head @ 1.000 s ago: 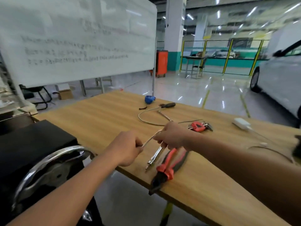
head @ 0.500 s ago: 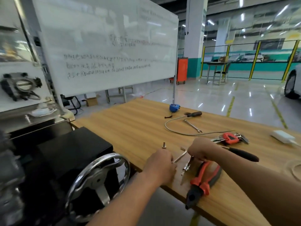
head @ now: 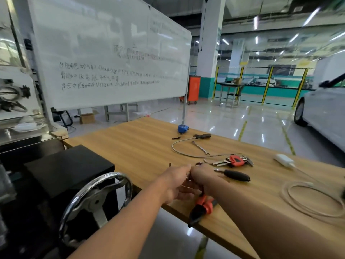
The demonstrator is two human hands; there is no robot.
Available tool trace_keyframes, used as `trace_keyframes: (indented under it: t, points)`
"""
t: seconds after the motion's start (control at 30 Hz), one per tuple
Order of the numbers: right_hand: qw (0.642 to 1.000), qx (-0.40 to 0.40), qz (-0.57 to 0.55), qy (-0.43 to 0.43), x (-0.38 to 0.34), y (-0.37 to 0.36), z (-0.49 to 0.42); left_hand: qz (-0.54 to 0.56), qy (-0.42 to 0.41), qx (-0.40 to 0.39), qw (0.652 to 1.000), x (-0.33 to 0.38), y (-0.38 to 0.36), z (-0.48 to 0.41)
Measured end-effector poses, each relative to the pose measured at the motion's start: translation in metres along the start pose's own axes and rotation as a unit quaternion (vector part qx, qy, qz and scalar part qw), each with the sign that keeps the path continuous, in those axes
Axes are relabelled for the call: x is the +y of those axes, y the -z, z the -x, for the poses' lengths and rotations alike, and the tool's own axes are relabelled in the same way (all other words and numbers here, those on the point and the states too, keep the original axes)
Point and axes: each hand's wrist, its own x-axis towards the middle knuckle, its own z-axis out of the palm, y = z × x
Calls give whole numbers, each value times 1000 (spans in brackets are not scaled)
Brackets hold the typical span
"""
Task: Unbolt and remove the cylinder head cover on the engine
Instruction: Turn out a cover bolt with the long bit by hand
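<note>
The left hand [head: 175,184] and right hand [head: 204,177] are brought together over the near edge of the counter [head: 141,146], just above the orange-handled pliers [head: 202,206]. The fingers are pressed close and blurred, so it cannot be told whether anything is gripped. The cylinder head cover is not made out. The engine is judged to lie left of the chrome handwheel [head: 97,199], well apart from both hands, with the left hand nearer.
</note>
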Motion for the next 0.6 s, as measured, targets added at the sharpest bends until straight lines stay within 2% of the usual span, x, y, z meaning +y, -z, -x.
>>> trace_keyframes:
  t: [0.07, 0.1, 0.17, 0.27, 0.43, 0.6]
  points:
    - [996, 9, 64, 60, 4, 6, -6, 22, 6, 16, 1000, -1, -8, -7]
    - [985, 37, 134, 103, 5, 14, -12, 18, 7, 35, 999, -1, -9, -10]
    - [942, 89, 267, 183, 6, 38, -26, -27, -3, 60, 998, -2, -9, -16]
    - [899, 24, 383, 211, 16, 60, -52, -65, -27, 55, 996, -7, -6, -21]
    - [911, -37, 336, 237, 21, 52, -85, -73, -64, 28, 995, -25, 10, -30]
    - [913, -58, 353, 196, 17, 48, -99, -110, -86, 47, 989, -35, 15, -32]
